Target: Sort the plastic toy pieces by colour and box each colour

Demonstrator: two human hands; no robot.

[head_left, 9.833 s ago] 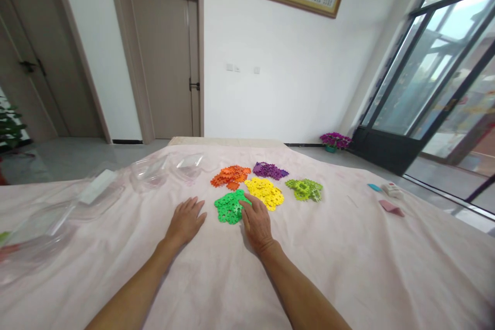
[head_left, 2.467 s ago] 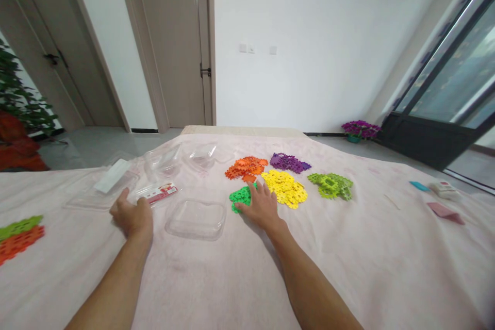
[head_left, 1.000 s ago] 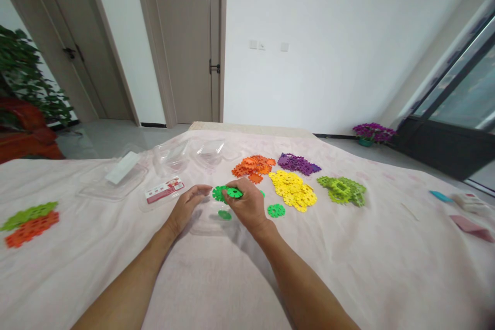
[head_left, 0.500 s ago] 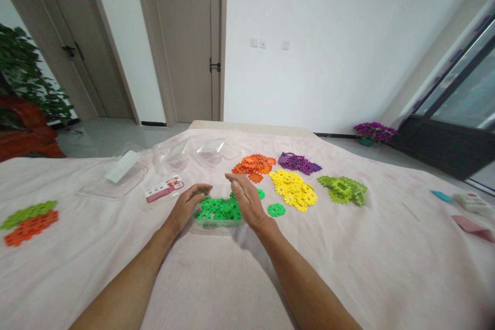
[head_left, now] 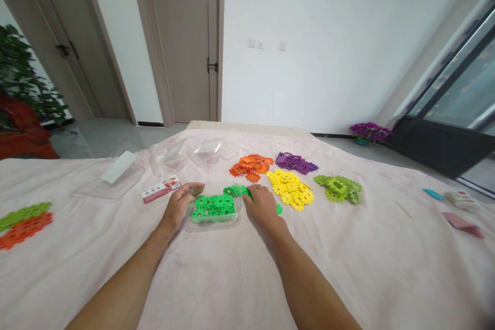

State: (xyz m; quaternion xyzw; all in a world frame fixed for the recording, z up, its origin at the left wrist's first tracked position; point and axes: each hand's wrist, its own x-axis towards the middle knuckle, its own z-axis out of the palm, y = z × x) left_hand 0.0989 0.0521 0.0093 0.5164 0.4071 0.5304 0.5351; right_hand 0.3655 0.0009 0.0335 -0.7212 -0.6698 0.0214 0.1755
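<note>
A clear plastic container (head_left: 212, 227) with a heap of green interlocking discs (head_left: 214, 208) in it stands on the cloth. My left hand (head_left: 180, 207) is curled around its left side. Just past the container's right rim, my right hand (head_left: 263, 206) is palm down, its fingers closed on a green disc (head_left: 249, 194) that they partly cover. More green discs (head_left: 235, 190) show by the container's far edge. Another green disc (head_left: 279, 209) peeks out at the right of my right hand.
Beyond my right hand lie piles of orange (head_left: 251, 165), purple (head_left: 296, 163), yellow (head_left: 291, 189) and lime discs (head_left: 339, 188). Clear plastic boxes (head_left: 168, 157) and a labelled lid (head_left: 160, 191) are at the back left. Lime and orange pieces (head_left: 27, 227) lie far left.
My right hand has come down from above the container to the cloth on its right, over the loose green discs. My left hand stays at the container's left side.
</note>
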